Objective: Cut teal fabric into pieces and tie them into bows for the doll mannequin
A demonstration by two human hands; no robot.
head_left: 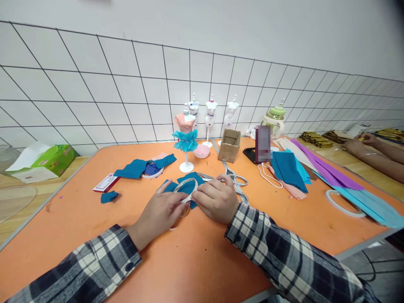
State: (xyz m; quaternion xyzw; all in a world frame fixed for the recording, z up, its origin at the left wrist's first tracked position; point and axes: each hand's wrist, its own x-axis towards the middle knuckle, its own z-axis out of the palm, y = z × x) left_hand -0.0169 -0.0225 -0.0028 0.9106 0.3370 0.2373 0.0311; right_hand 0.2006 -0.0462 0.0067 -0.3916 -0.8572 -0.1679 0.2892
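Observation:
Between the fingers of my left hand point(164, 210) is a narrow white ring that looks like a roll of tape point(196, 185), held tilted above the table. My right hand point(217, 200) pinches the right side of the same roll, its fingertips meeting the left hand's. Teal crepe paper pieces point(169, 185) lie beneath and behind the roll. A thin pale strip or loop point(183, 215) shows below it. Just behind my right hand lie metal scissors point(241, 181), partly covered by it. A small dress form point(186, 141) with blue and peach ruffles stands beyond the hands.
Several white dress forms point(211, 111), a pink bowl point(201, 151) and a cardboard box point(229, 145) stand at the back. A phone point(263, 144), bottle point(276, 120), coloured crepe strips point(328, 164) and white ring point(345, 214) are right. Another person's hands point(362, 145) work farther right.

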